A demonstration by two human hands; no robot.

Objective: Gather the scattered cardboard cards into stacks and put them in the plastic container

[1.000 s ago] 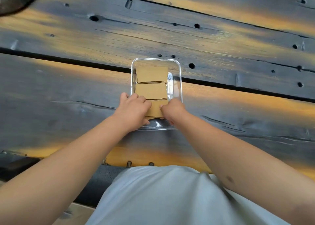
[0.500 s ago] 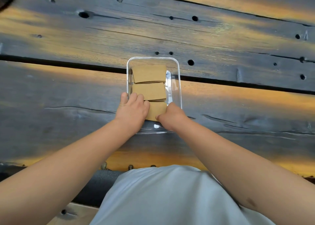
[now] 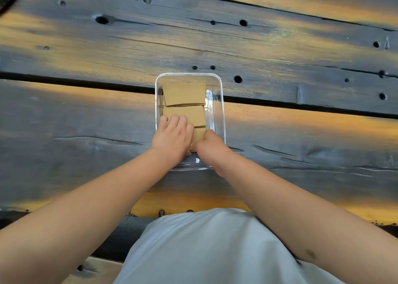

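Note:
A clear plastic container (image 3: 222,111) stands on the dark wooden table, straight ahead of me. Inside it lie three stacks of brown cardboard cards in a row: a far stack (image 3: 184,94), a middle stack (image 3: 195,114) and a near stack (image 3: 199,134). My left hand (image 3: 172,137) lies over the near stack, its fingertips resting on the middle stack's left part. My right hand (image 3: 212,148) is inside the container and pinches the near stack's right edge with curled fingers. Most of the near stack is hidden under my hands.
The table (image 3: 86,122) is made of dark, weathered planks with holes and a wide gap (image 3: 301,106) running across behind the container's middle. Its near edge (image 3: 193,210) is close to my body. No loose cards show on the planks in view.
My left hand has slid forward, so its fingers now reach onto the middle stack. The near stack has sunk lower into the container, and my right hand has followed it in.

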